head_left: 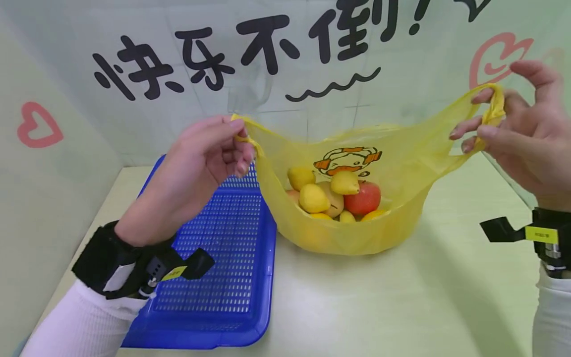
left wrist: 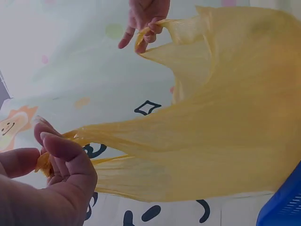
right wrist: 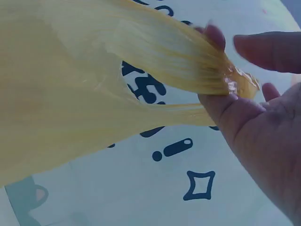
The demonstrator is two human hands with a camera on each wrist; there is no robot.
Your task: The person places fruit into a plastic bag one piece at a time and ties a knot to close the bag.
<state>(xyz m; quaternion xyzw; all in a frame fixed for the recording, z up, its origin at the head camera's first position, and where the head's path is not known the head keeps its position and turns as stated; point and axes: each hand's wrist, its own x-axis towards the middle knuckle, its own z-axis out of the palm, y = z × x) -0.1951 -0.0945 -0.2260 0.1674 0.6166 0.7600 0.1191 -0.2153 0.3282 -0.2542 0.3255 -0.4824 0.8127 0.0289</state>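
A translucent yellow plastic bag (head_left: pixel 408 223) with a printed cartoon face hangs between both hands, its mouth spread wide. Inside lie several fruits: yellow lemon-like ones (head_left: pixel 314 198), a red apple (head_left: pixel 363 198) and a brownish-yellow round one mostly covered by the others. My left hand (head_left: pixel 214 148) pinches one handle loop between thumb and fingers; the left wrist view shows the bunched handle (left wrist: pixel 44 165) there. At the right, my right hand (head_left: pixel 522 129) has the other handle looped over its curled fingers, with its index finger raised. The right wrist view shows that handle (right wrist: pixel 235 84) stretched across the fingers.
A blue plastic basket (head_left: pixel 260 317) with a perforated bottom lies on the pale table (head_left: pixel 357 307), left of the bag and under my left forearm. Behind stands a pale wall covering (head_left: pixel 200 109) with black lettering and pink hearts.
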